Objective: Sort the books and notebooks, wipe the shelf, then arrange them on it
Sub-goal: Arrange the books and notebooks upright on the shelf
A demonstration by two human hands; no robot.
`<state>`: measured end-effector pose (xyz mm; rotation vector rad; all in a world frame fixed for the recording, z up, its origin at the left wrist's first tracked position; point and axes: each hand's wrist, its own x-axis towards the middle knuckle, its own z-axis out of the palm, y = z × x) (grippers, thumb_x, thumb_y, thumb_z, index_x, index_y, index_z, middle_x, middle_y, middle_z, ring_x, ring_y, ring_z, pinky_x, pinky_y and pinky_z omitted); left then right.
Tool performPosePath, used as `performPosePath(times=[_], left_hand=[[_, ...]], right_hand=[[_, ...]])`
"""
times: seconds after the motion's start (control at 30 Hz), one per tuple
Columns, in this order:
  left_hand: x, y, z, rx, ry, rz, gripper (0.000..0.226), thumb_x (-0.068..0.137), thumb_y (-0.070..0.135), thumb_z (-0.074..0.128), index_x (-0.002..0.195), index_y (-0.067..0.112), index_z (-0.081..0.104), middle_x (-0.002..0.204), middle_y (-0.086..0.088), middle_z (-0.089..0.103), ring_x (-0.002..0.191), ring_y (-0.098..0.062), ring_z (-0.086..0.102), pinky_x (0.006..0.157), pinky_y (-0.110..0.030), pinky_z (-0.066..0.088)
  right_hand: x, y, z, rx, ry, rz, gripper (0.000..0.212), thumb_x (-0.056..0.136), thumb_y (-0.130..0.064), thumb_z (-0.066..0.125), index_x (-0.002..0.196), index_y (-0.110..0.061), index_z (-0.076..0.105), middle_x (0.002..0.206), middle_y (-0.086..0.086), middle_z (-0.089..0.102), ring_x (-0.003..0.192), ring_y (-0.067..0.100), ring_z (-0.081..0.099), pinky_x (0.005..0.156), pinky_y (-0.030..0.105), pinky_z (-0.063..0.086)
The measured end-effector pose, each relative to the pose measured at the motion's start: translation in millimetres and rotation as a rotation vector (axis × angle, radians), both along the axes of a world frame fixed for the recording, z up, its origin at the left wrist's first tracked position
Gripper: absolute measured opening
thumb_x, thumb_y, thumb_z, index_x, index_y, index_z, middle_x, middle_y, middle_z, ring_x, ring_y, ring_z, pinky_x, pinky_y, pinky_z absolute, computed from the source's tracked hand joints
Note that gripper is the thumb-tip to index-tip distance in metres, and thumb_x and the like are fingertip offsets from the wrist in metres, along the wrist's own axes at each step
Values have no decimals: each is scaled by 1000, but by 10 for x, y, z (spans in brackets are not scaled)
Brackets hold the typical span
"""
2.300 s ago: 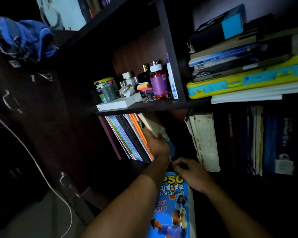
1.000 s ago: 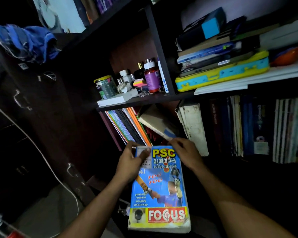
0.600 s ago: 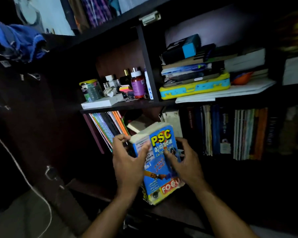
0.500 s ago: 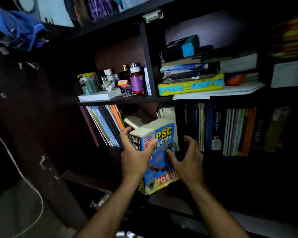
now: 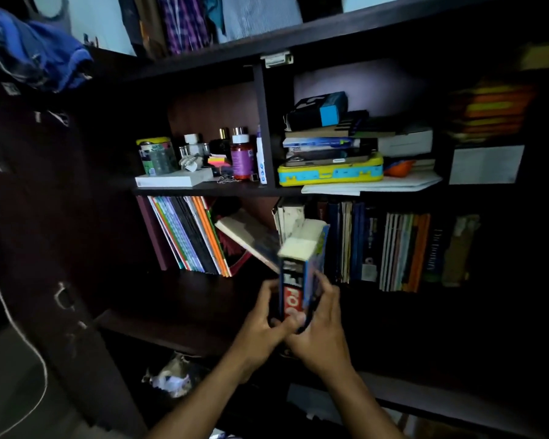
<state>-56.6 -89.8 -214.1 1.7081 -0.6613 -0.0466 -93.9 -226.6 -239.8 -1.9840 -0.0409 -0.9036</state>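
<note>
At the frame's centre stands a dark bookcase, its lower shelf bare at seven o'clock from the middle. On that shelf, a row of upright books fills the three o'clock side, and a leaning stack of thin notebooks sits at nine o'clock, with one pale book tilted between them. Above, at one o'clock, lies a pile topped by a yellow-and-blue case; bottles and jars crowd eleven o'clock. Just below centre, a thick blue book stands upright, spine toward the camera. The left hand curls round its lower spine side, the right hand grips the cover side.
</note>
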Motion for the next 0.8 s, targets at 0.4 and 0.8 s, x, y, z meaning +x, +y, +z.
performPosePath(times=[0.4,0.8], left_hand=[[681,-553,23,-17,-211,484,56,84,56,46,134,33,48,143,-5,49,133,-26,50,113,-39,41],[1363,-1031,-160,110,-315,567,110,80,36,83,157,49,6,165,7,23,145,-16,36,108,-41,46]], right_hand=[[91,-97,31,61,71,8,101,69,-53,63,150,-62,4,142,-13,33,128,7,41,95,22,41],[230,-183,-32,350,28,-211,101,78,-23,84,152,-49,21,142,-7,48,120,13,52,98,27,41]])
